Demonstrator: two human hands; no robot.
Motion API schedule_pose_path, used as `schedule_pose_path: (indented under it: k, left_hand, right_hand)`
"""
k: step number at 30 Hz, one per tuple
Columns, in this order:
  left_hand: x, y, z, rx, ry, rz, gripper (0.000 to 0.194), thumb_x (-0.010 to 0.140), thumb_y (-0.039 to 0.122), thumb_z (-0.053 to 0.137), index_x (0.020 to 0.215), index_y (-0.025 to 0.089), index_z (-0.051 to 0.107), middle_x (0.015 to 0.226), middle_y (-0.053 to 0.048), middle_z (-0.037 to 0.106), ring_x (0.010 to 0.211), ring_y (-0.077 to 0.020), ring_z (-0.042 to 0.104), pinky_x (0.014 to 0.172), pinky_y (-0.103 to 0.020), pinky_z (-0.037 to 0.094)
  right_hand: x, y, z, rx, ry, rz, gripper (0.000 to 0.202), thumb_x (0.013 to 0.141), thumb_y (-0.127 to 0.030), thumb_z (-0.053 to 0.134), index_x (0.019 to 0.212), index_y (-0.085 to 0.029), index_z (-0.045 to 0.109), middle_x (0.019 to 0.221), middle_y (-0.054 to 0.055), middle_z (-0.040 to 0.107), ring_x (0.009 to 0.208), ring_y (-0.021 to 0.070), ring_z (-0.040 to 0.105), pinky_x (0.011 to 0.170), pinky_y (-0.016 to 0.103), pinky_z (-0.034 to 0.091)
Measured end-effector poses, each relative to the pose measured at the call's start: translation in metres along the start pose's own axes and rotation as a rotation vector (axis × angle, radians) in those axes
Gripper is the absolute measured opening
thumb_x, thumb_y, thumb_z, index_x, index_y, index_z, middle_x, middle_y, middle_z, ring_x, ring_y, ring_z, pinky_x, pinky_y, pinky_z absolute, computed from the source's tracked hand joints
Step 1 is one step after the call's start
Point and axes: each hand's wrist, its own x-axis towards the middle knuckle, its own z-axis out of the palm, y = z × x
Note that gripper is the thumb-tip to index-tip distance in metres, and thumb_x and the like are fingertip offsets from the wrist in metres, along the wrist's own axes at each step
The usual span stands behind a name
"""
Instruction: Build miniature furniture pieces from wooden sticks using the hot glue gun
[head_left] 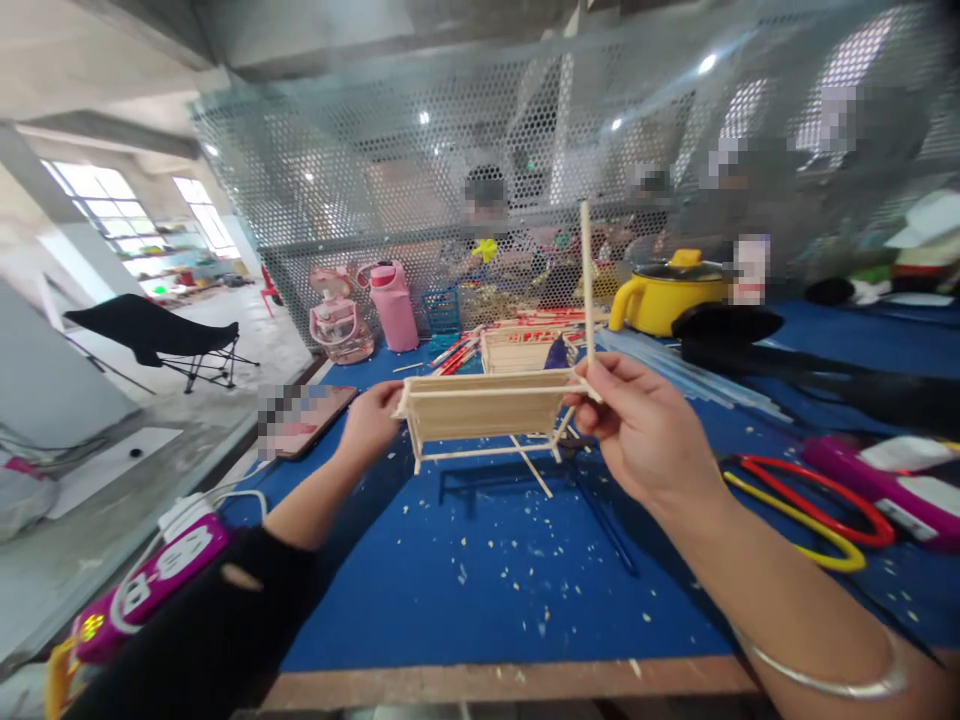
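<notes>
A small frame of pale wooden sticks [487, 412], shaped like a little table or bench with legs, is held up over the blue table top [480, 590]. My left hand [373, 425] pinches its left end. At its right end my right hand [645, 425] has thumb and fingers closed on the corner, where an upright wooden stick [587, 280] rises above the frame. Whether that stick is joined to the frame cannot be made out. Below the right end, a loose-looking stick [534, 468] slants downward. The frame casts a shadow on the table.
Behind stand a pink bottle [393, 308], a clear pink jug [341, 325], and a yellow pot [667, 295]. Stick packets [540, 325] lie behind the frame. Red-and-yellow-handled pliers [817, 505] and glue sticks [697, 375] are at right, a phone [319, 420] at left.
</notes>
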Motion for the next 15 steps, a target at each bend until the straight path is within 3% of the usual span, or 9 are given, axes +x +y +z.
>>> schedule_pose_path:
  k: [3,5,9,15]
  left_hand:
    - [-0.023,0.011,-0.03,-0.073,0.12,-0.026,0.052,0.075,0.06,0.054,0.098,0.013,0.063,0.056,0.002,0.055,0.045,-0.0103,0.045,0.045,-0.022,0.036]
    - [-0.044,0.019,-0.037,-0.106,0.05,-0.027,0.058,0.077,0.064,0.048,0.101,0.014,0.063,0.055,0.002,0.054,0.045,-0.0097,0.044,0.045,-0.021,0.036]
    - [-0.073,0.037,-0.032,-0.028,-0.028,0.072,0.054,0.076,0.061,0.053,0.097,0.013,0.069,0.065,-0.003,0.063,0.057,-0.0131,0.052,0.055,-0.023,0.042]
    - [-0.075,0.042,-0.024,0.014,0.067,0.03,0.04,0.07,0.045,0.068,0.094,0.013,0.071,0.073,-0.004,0.069,0.062,-0.0127,0.055,0.059,-0.023,0.042]
  right_hand:
    - [-0.006,0.011,0.008,-0.025,-0.054,0.073,0.019,0.071,-0.035,0.067,0.073,-0.018,0.058,0.059,-0.001,0.06,0.043,0.0051,0.045,0.041,0.018,0.037]
    - [-0.01,0.019,0.012,-0.048,-0.09,0.096,0.02,0.072,-0.036,0.066,0.074,-0.018,0.058,0.06,-0.001,0.06,0.044,0.0052,0.045,0.042,0.018,0.037]
    - [-0.012,0.029,0.015,-0.135,-0.111,0.029,0.02,0.076,-0.037,0.064,0.077,-0.018,0.058,0.064,-0.001,0.06,0.048,0.0062,0.047,0.045,0.019,0.039]
    - [-0.006,0.035,0.009,-0.289,-0.134,-0.099,0.02,0.08,-0.038,0.06,0.081,-0.018,0.058,0.072,-0.001,0.061,0.055,0.0071,0.052,0.053,0.019,0.044]
